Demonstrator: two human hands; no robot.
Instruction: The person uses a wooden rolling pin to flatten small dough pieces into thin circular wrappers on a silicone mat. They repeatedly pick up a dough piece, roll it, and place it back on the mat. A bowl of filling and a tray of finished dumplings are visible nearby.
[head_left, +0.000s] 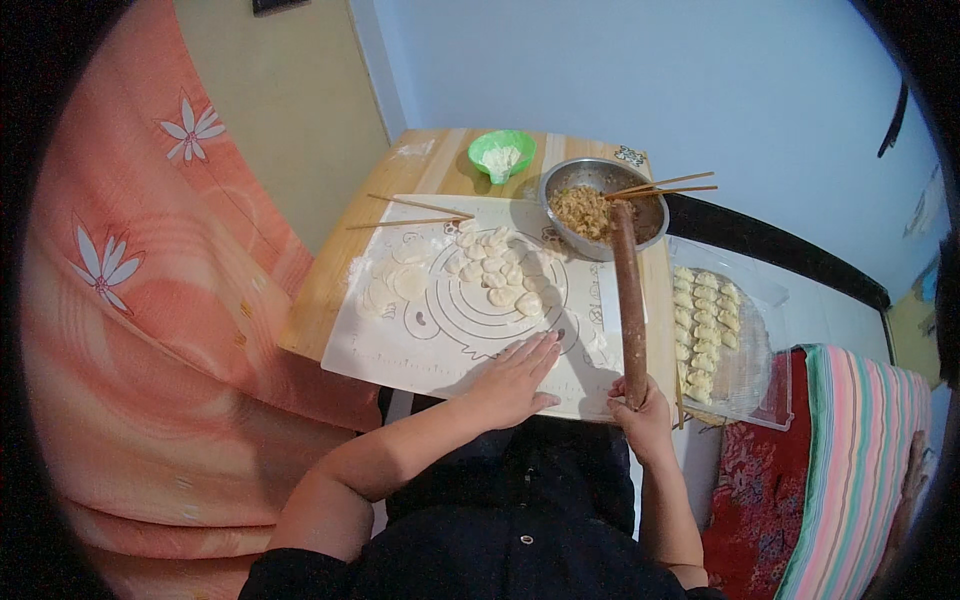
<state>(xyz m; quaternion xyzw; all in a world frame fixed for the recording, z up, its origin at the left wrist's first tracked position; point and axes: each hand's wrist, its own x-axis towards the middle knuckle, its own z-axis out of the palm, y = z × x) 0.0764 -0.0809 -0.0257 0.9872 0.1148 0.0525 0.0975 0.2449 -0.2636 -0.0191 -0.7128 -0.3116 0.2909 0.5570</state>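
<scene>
My left hand (pixel 508 386) lies flat, fingers stretched out, near the front edge of a white kneading mat (pixel 372 347). Whether something is under its palm is hidden. In my right hand (pixel 648 420) a wooden rolling pin (pixel 627 300) is gripped by its near end, pointing up and away past the mat's right side. Small dough pieces (pixel 498 268) are clustered on the mat's printed rings, beyond my left hand. To their left lie several flat, round dough wrappers (pixel 398 284), dusted with flour.
A metal bowl (pixel 552 222) of filling stands at the far right with chopsticks (pixel 672 188) in it. Behind the mat is a green bowl (pixel 474 152) of flour. More chopsticks (pixel 415 221) lie far left. Right of the table, a clear tray (pixel 765 395) holds rows of dumplings (pixel 705 325).
</scene>
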